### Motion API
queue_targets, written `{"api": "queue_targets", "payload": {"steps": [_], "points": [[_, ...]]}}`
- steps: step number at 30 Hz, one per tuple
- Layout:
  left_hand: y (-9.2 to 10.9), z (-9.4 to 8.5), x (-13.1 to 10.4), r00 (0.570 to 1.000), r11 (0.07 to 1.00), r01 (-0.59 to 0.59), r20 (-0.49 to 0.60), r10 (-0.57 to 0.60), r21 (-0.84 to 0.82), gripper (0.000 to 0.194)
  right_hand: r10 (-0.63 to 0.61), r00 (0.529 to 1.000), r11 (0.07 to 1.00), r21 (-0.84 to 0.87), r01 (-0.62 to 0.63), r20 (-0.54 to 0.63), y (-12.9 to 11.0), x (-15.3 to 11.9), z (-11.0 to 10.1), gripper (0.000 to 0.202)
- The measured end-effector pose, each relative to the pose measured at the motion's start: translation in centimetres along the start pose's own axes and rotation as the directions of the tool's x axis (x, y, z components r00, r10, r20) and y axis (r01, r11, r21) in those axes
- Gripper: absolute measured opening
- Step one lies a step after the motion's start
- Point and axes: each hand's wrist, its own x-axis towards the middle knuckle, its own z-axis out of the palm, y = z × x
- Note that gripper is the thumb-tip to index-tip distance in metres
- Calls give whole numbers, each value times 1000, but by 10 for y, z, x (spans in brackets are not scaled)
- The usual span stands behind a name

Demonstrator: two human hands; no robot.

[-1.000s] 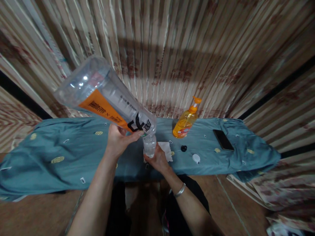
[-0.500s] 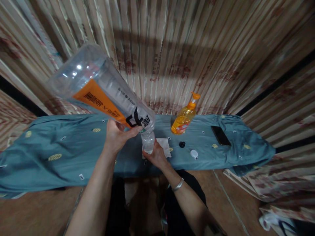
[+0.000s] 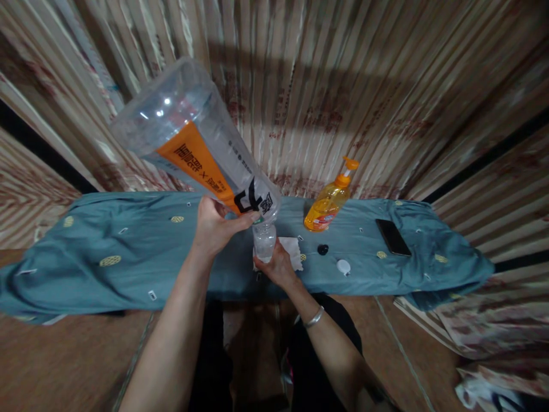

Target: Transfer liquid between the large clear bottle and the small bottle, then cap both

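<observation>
A large clear plastic water bottle (image 3: 240, 134) with an orange panel and black lettering is tipped, its base raised to the upper left and its neck end low. My left hand (image 3: 217, 226) is closed round its lower part, thumb along the side. Directly below, a small clear container (image 3: 265, 243) meets the neck end; whether the mouth goes inside it I cannot tell. My right hand (image 3: 278, 264) grips this container from the right. Under it lies a white cloth (image 3: 294, 250) with a jagged edge, partly hidden by the hand.
A pump bottle of orange liquid (image 3: 328, 206) stands right of the hands. Nearer lie a small black cap (image 3: 323, 249) and a round white lid (image 3: 343, 266). A dark phone (image 3: 392, 237) rests farther right on the teal cloth-covered bench (image 3: 141, 246). A pleated curtain (image 3: 300, 74) hangs behind.
The view has shifted a little, so everything appears slightly farther right. Both hands keep their hold, and the large bottle remains tipped over the small container.
</observation>
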Motion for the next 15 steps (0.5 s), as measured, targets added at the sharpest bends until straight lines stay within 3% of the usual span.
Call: {"api": "queue_targets", "payload": {"steps": [10, 15], "points": [[-5, 0, 2, 1000, 999, -9, -26, 10, 34, 63, 13, 1000, 1000, -8, -13, 1, 1, 0, 1, 67], [-6, -1, 1, 1000, 999, 6, -28, -5, 48, 61, 32, 999, 999, 1, -32, 13, -2, -1, -1, 66]]}}
